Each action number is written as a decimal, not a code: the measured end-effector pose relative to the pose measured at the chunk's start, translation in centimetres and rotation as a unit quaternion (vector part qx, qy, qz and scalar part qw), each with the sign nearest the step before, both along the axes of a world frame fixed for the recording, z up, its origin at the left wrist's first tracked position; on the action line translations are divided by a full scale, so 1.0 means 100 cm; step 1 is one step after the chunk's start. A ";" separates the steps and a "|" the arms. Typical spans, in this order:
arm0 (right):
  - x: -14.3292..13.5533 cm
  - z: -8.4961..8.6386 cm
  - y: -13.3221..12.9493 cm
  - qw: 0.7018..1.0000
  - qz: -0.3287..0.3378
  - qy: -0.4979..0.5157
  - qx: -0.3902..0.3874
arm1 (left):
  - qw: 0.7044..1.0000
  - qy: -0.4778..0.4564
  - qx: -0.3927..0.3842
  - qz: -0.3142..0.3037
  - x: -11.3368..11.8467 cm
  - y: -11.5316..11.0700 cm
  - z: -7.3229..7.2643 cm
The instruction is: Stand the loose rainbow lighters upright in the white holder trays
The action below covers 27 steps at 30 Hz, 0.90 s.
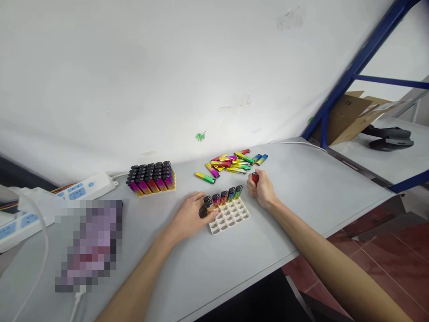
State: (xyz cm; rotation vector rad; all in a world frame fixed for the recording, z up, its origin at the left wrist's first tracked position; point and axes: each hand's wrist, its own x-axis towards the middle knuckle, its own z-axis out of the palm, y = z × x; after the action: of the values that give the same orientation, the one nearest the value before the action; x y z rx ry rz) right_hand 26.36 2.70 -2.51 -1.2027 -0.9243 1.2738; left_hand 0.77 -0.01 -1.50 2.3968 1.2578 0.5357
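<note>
A pale tray [230,220] with rows of slots sits on the table in front of me. Several shiny lighters [224,199] stand upright along its far row, and a gold lighter [209,207] stands at its left side. My left hand [192,214] is closed around that gold lighter at the tray's left edge, thumb in front, its other fingers partly hidden. Right of the tray, my right hand [263,190] grips a red lighter [255,177], held just above the table; only one end shows. A loose pile of colourful lighters [231,163] lies beyond the tray.
A second tray packed with upright black-topped lighters [152,179] stands at the back left. Further left are a white power strip [78,192] and a pixelated object [90,246] with a cable. Blue frame posts [351,71] and a cardboard box [351,116] are on the right.
</note>
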 end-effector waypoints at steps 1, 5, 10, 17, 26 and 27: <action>0.000 0.000 0.000 1.000 -0.002 0.005 -0.001 | 1.000 0.002 -0.003 0.001 0.000 0.000 0.000; 0.001 -0.001 -0.002 1.000 0.001 0.009 0.004 | 1.000 0.016 -0.005 0.007 0.001 0.000 0.001; 0.002 -0.002 -0.002 1.000 0.015 -0.019 0.018 | 1.000 0.009 0.001 0.011 0.001 0.000 0.001; 0.002 -0.006 -0.002 0.999 0.015 -0.042 0.022 | 1.000 0.004 -0.002 0.002 0.000 0.000 -0.001; 0.002 -0.010 -0.007 0.997 0.024 -0.065 0.041 | 1.000 0.000 0.010 -0.006 0.000 0.001 -0.002; 0.002 -0.009 -0.008 0.996 0.024 -0.074 0.047 | 1.000 0.002 0.009 -0.011 0.000 0.001 -0.002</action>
State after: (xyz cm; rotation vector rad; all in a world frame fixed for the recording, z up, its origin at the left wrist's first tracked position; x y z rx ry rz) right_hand 26.54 1.88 -3.36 -1.2186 -1.1145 1.1783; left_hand 0.77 0.07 -1.72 2.4252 1.2319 0.5370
